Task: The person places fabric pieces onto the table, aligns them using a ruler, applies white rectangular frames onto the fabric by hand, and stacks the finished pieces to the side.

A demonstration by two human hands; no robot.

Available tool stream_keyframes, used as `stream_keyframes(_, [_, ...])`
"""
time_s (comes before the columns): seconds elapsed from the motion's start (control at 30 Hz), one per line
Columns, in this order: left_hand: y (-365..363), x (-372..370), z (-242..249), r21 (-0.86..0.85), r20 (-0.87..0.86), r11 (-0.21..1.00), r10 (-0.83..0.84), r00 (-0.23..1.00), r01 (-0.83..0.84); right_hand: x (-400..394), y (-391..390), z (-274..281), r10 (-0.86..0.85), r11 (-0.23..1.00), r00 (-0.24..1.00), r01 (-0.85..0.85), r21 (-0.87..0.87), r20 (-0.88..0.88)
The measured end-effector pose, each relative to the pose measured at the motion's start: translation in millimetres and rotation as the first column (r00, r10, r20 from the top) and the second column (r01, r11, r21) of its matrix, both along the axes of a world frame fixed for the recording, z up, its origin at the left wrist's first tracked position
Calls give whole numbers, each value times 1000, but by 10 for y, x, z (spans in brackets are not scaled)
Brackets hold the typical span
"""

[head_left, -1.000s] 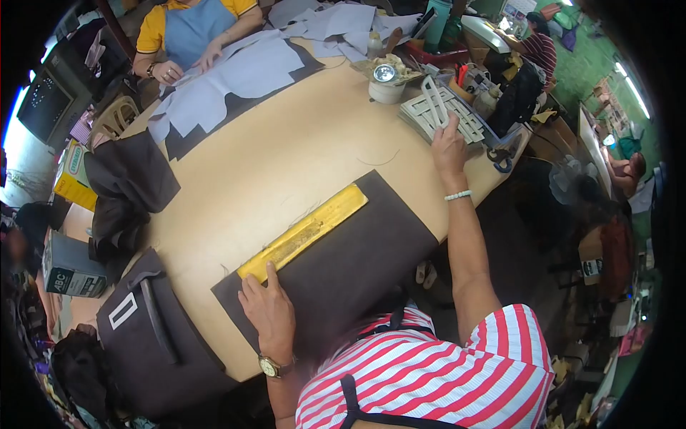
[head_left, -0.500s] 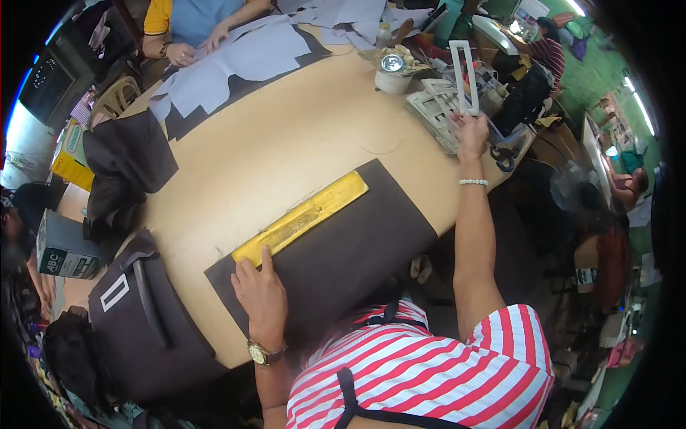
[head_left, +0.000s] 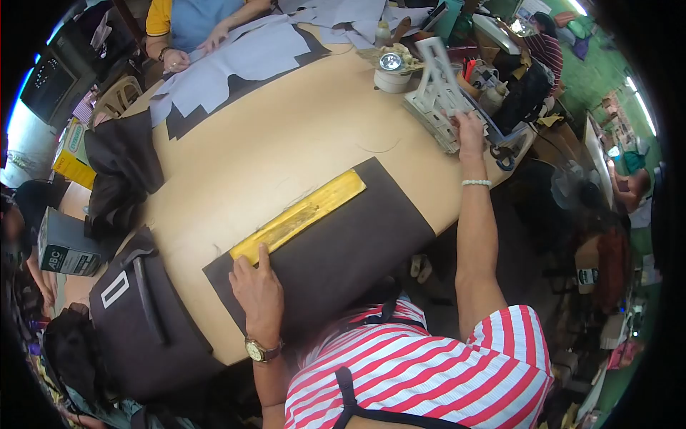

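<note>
My left hand rests on the dark brown sheet, its fingers apart and the fingertips on the near left end of a yellow bar. The bar lies slantwise along the sheet's upper edge, with a worn brown patch in its middle. At the right side of the table, my right hand pinches a white rectangular frame by its lower end. This frame is tilted left and blurred, over a stack of similar pale, slotted pieces.
A white pot with a metal-topped item stands beyond the stack. Left lies a dark bag panel with a handle and a white rectangular frame, near a grey ABC can. Across the table, a person's hands touch grey-white cut sheets.
My right hand has lowered slightly, and the white frame has tipped left over the stack of pale pieces. My left hand stays on the yellow bar.
</note>
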State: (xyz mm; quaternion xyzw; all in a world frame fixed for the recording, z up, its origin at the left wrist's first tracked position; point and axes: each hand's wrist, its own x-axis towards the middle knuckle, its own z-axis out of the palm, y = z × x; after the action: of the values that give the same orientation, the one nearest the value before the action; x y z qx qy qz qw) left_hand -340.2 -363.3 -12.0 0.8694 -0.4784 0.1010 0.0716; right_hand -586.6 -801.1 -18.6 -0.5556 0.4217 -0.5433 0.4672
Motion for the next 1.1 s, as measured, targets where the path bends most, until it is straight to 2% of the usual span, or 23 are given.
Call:
stream_keyframes(0.03, [-5,-3,5,-1,-6,1000,-1,1000,1,80,75,52,-84,993,973,64,-98,-213])
stream_keyframes(0.1, [-7,-7,7,-1,-20,1000,5,1000,-5,233,253,195,-289,940,770,116,-320,-569])
stream_keyframes(0.13, [-7,-9,8,-1,-27,1000,10,1000,-10,290,335,257,-288,942,726,98,-320,-624])
stream_keyframes(0.23, [-7,-7,22,6,-21,1000,4,1000,-4,333,262,139,-447,858,706,166,-486,-549])
stream_keyframes(0.33, [-10,-9,27,11,-22,1000,8,1000,-7,287,148,107,-623,727,689,336,-598,-371])
stream_keyframes(0.43, [-13,-17,22,6,-17,1000,12,1000,-12,112,-66,4,-659,704,711,467,-535,-246])
stream_keyframes(0.47, [-16,-19,15,3,-16,1000,13,1000,-13,16,-170,-56,-581,798,769,473,-374,-266])
stream_keyframes(0.53, [-13,-18,2,0,-12,1000,15,1000,-15,-2,-221,-102,-454,885,891,449,-126,-8])
stream_keyframes(0.57, [-16,-19,6,7,-16,1000,17,1000,-16,-22,-241,-125,-395,917,908,400,-6,137])
stream_keyframes(0.67, [-16,-24,21,20,-21,1000,21,1000,-21,-130,-182,19,-237,959,907,159,236,349])
stream_keyframes(0.73, [-15,-28,21,21,-14,1000,19,1000,-19,-215,-138,124,-163,953,866,14,304,473])
stream_keyframes(0.87, [-20,-18,0,-7,-12,1000,17,1000,-17,-527,-245,60,43,905,693,-332,265,719])
stream_keyframes(0.97, [-23,-23,15,-11,-12,1000,16,1000,-16,-630,-218,76,329,853,500,-521,-25,801])
stream_keyframes(1.03, [-25,-10,33,-6,-14,1000,23,1000,-23,-590,-165,154,290,903,594,-429,-9,750])
stream_keyframes(1.1, [-27,2,95,2,-48,1000,9,999,-9,-441,100,335,408,882,702,-469,-52,584])
